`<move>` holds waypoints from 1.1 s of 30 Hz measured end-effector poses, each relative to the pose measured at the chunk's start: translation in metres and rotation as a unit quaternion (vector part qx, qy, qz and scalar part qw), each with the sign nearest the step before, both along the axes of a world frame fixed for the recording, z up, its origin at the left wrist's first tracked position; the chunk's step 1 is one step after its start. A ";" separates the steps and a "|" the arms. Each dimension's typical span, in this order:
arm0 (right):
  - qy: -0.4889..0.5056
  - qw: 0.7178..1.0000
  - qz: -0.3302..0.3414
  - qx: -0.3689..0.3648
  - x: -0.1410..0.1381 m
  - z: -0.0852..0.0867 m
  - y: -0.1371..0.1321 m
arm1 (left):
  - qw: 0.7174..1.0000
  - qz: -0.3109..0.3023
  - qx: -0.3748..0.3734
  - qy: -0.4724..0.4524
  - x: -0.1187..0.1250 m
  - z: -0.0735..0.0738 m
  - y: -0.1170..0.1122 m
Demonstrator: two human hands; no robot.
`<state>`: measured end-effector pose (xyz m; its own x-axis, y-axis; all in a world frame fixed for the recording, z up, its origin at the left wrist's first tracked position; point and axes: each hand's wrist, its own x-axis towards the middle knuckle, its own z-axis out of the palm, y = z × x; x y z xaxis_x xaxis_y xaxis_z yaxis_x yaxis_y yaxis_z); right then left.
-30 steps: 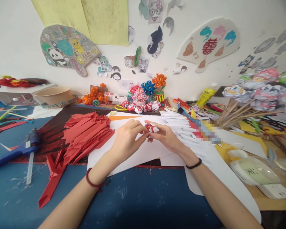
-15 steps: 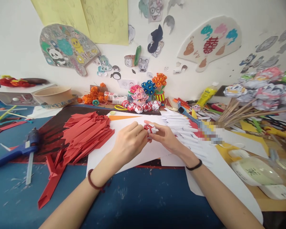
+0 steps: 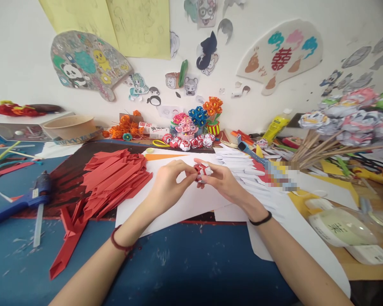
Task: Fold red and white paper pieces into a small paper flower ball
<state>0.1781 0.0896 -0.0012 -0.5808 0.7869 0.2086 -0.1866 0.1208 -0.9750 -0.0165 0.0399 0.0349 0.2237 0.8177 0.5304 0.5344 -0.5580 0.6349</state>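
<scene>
Both of my hands meet over a white paper sheet in the middle of the table. Between their fingertips sits a small red and white folded paper flower. My left hand pinches it from the left with curled fingers. My right hand grips it from the right and below. Left of my hands lies a pile of folded red paper strips. A stack of folded white paper strips lies just to the right.
A blue glue gun lies at the left on the blue table. Finished red and white paper flowers and small flower pots stand at the wall. A bunch of paper flowers on sticks, a yellow glue bottle and plastic tubs fill the right side.
My hands stay in the same spot and keep working the paper flower; the fingers of my left hand have curled more tightly onto it.
</scene>
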 end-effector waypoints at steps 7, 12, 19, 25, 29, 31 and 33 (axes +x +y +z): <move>-0.003 1.000 -0.001 -0.003 -0.001 0.000 0.000 | 1.000 0.016 -0.011 0.014 0.004 0.003 -0.004; -0.003 1.000 -0.003 -0.004 -0.001 -0.002 0.001 | 1.000 0.017 -0.013 0.008 0.003 0.003 -0.003; -0.008 1.000 0.002 0.003 0.000 -0.004 0.002 | 0.999 0.007 0.004 0.033 0.001 0.000 -0.001; -0.023 1.000 0.001 0.005 0.000 -0.005 0.002 | 0.997 0.011 0.034 0.067 0.001 -0.003 -0.003; -0.028 1.000 -0.003 0.006 -0.001 -0.004 0.001 | 0.996 0.011 0.040 0.077 0.002 -0.003 -0.005; -0.025 1.000 -0.001 0.002 -0.001 -0.004 0.001 | 0.995 0.012 0.053 0.081 0.003 -0.004 -0.006; -0.019 1.000 0.010 -0.008 -0.001 -0.002 0.001 | 0.994 0.008 0.069 0.088 0.003 -0.005 -0.006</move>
